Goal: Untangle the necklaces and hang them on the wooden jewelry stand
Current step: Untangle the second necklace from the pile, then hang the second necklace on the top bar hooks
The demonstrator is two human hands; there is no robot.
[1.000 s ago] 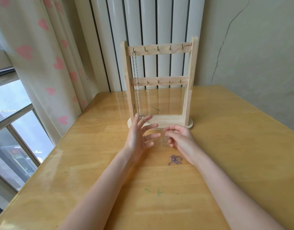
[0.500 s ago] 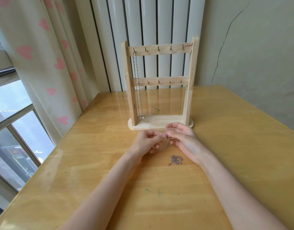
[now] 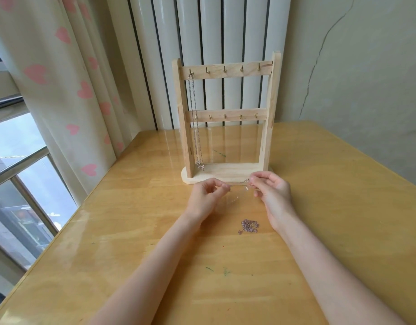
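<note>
A wooden jewelry stand (image 3: 226, 171) with two rails of small hooks stands at the back of the table. One silver necklace (image 3: 195, 127) hangs from the top rail's leftmost hook, its pendant near the base. Just in front of the base, my left hand (image 3: 205, 198) and my right hand (image 3: 271, 192) each pinch an end of a thin, faint chain (image 3: 239, 192) stretched between them. A small bunched pinkish necklace (image 3: 248, 226) lies on the table beside my right wrist.
The glossy wooden table (image 3: 122, 231) ends at the left by a heart-print curtain (image 3: 61, 90) and a window (image 3: 17, 172). A white radiator (image 3: 225, 31) and a cracked wall (image 3: 354, 66) stand behind the stand.
My left hand went from spread open to pinching the thin chain. The two hands met, then drew apart, pulling the chain out between them.
</note>
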